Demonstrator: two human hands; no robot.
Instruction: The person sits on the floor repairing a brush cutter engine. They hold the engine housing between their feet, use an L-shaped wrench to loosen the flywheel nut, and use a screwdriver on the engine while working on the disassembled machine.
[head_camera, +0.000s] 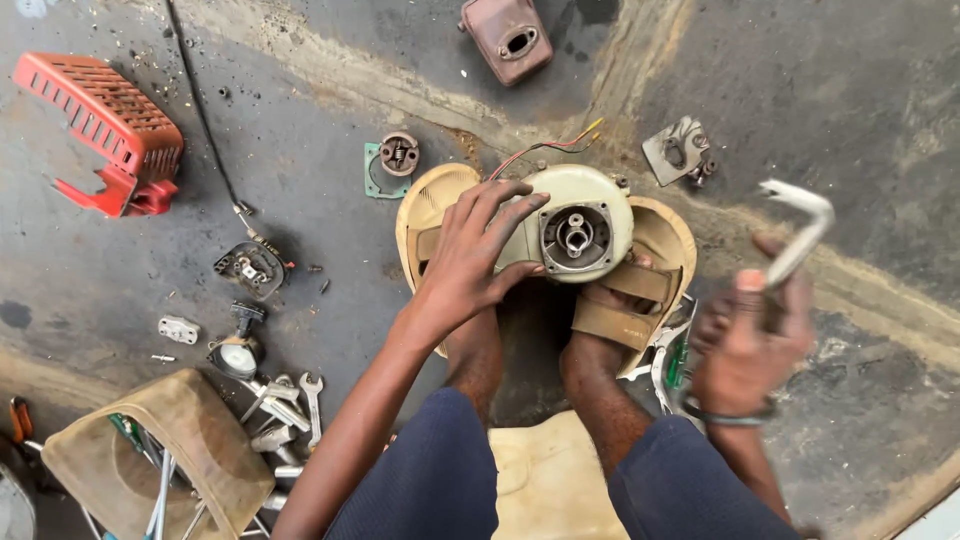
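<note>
left hand (470, 262): fingers spread, pressing | right hand (745, 345): fisted, blurred

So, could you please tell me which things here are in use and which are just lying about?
In use:
left hand on cream engine housing
right hand holding bent metal wrench

Lying about:
red grille cover
brown muffler
spanners
tool bag

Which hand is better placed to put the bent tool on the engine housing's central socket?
Right, probably. The right hand holds the bent L-shaped metal wrench, raised beside the cream round engine housing. The left hand lies spread on that housing, bracing it beside the exposed central socket.
</note>
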